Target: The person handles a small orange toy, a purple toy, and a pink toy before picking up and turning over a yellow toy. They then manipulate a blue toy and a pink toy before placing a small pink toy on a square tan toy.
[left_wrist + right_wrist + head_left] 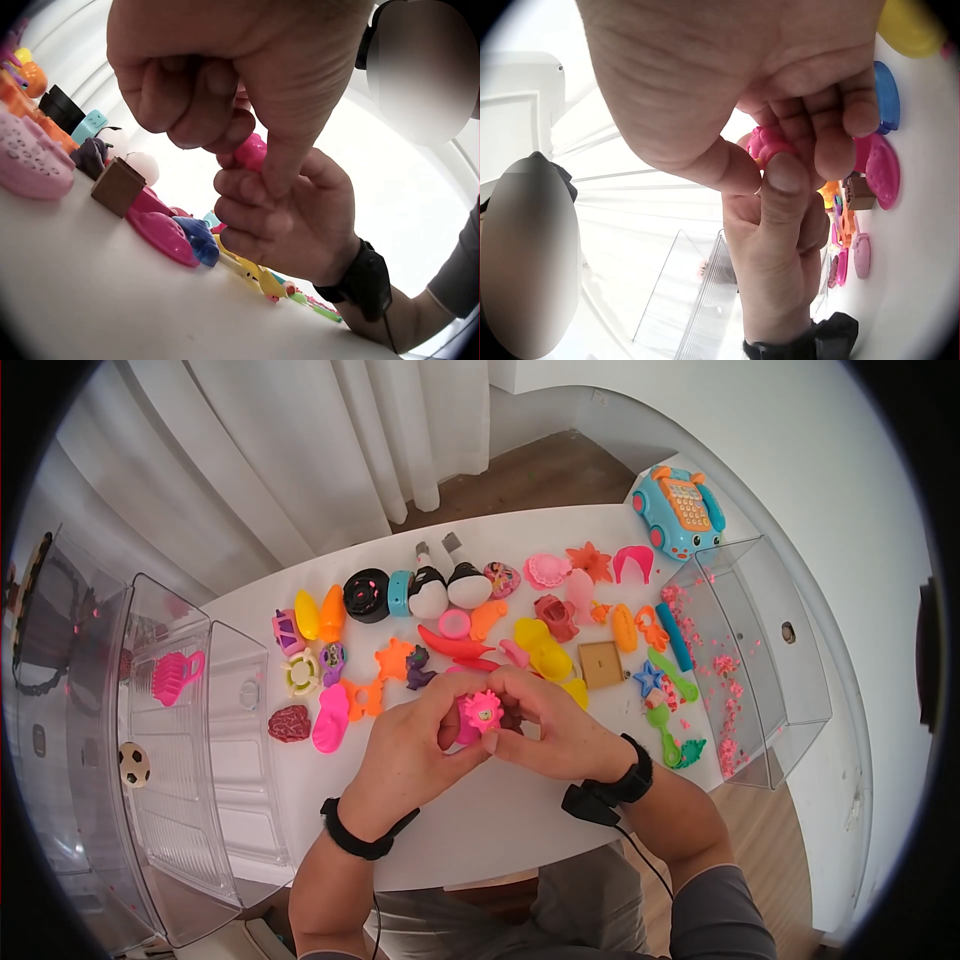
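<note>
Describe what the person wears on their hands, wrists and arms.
Both hands are bare, without gloves or rings in view. The left hand has a black band at the wrist. The right hand has a black wrist strap with a small black unit and a thin black cable. A grey sleeve covers the right upper arm.

Both hands, left [410, 745] and right [555, 725], pinch a pink flower toy [482, 711] above the white table [500, 820].
</note>
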A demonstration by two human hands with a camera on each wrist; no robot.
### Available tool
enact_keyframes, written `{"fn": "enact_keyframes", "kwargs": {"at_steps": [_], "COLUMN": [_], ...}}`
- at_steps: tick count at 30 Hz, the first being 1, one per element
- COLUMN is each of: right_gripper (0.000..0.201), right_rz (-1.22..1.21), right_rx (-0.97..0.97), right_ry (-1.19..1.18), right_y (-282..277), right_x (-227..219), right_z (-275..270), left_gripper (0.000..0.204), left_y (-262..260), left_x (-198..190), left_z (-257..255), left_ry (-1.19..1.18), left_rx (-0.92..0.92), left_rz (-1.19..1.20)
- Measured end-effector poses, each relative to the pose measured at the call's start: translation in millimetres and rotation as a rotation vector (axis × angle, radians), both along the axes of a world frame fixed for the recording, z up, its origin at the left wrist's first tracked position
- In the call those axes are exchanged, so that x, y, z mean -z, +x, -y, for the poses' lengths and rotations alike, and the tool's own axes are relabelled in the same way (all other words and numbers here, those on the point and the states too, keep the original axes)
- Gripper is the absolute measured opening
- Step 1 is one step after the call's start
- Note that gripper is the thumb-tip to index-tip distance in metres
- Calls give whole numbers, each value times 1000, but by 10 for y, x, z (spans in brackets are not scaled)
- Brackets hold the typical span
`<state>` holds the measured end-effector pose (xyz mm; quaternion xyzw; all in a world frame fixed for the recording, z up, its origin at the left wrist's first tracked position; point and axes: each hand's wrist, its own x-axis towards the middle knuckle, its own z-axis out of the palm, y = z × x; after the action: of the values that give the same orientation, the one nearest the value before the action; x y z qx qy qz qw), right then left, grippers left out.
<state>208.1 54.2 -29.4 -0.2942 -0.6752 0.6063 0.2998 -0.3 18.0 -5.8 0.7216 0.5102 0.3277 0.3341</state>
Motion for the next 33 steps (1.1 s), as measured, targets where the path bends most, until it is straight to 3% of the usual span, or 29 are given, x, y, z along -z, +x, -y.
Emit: {"fn": "enact_keyframes", "kwargs": {"at_steps": [33], "right_gripper": [36], "right_rz": [28], "right_rx": [3], "right_ry": [16], "right_y": [0], "right_x": [16], "right_z": [5], "left_gripper": [56], "left_y": [-2], "left_x": [14], "left_z": [-1], "left_ry": [25], "left_rx": [-2], "left_rz": [-19]}}
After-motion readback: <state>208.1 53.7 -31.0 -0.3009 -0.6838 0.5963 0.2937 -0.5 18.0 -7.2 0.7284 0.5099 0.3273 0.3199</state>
